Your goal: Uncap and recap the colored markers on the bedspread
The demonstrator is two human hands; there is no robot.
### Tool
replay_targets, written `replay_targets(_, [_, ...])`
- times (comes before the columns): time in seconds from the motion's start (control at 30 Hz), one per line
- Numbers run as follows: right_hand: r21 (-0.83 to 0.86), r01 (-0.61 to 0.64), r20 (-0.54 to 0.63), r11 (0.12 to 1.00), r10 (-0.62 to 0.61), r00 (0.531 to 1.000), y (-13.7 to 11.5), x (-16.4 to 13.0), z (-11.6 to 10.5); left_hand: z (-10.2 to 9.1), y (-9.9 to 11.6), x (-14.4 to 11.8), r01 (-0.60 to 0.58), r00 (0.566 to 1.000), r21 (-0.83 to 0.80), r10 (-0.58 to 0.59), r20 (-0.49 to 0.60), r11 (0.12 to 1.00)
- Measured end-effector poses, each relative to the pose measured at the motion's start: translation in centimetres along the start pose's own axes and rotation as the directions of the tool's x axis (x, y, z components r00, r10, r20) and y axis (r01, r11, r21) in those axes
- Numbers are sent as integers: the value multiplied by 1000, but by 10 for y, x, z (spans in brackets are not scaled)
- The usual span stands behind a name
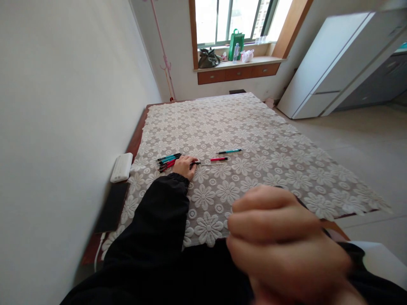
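Far left: dark phone (112,206) at the table edge, white device (121,167) just beyond it. Next, bundle of pens (168,162), teal and red, just left of the left hand (185,167). Its fingertips touch a black pen piece (195,163) on the lace tablecloth (227,191); cannot tell whether they grip it. Right of that hand: short red piece (219,159); teal pen (229,151) slightly farther off. Right hand (282,237): raised near camera, blurred, fingers curled into a fist; contents hidden.
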State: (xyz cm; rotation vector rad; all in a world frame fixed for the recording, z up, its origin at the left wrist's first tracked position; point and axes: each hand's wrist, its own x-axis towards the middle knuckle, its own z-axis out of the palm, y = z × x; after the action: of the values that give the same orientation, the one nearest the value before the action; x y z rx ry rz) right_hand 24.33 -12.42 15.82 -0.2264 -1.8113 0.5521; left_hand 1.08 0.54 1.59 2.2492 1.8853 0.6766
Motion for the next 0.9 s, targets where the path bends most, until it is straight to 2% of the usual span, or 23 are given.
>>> replay_targets(0.03, [-55, 74, 71, 996, -70, 995, 22, 7, 1, -1, 1, 0, 0, 1000, 5, 0, 9, 1000])
replay_targets(0.1, [-147, 230, 242, 962, -191, 951, 77, 14, 4, -2, 2, 0, -10, 1000, 18, 10, 24, 1000])
replay_targets(0.13, [-212, 251, 298, 945, -182, 937, 108, 12, 3, -2, 2, 1, -17, 1000, 22, 17, 25, 1000])
replay_targets(0.2, [-366, 189, 316, 911, -69, 946, 165, -1, 0, -1, 0, 1, -34, 999, 20, 33, 14, 999])
replay_targets(0.23, [-422, 161, 305, 892, -27, 952, 188, -10, -3, 0, 0, 1, -39, 999, 8, 39, 12, 999])
replay_targets(0.3, [-478, 154, 385, 865, 49, 922, 220, -27, -8, 3, -2, 2, -45, 999, -3, 45, 7, 999])
replay_targets(0.37, [-517, 133, 420, 845, 115, 900, 234, -39, -12, 5, -3, 2, -45, 999, 3, 45, -7, 999])
replay_targets(0.5, [-591, 39, 403, 806, 253, 879, 234, -42, -12, 5, -4, 2, -51, 999, -4, 51, 4, 999])
replay_targets(0.9, [-673, -78, 364, 736, 421, 830, 245, -50, -13, 8, -7, 2, -73, 997, -23, 73, -10, 997])
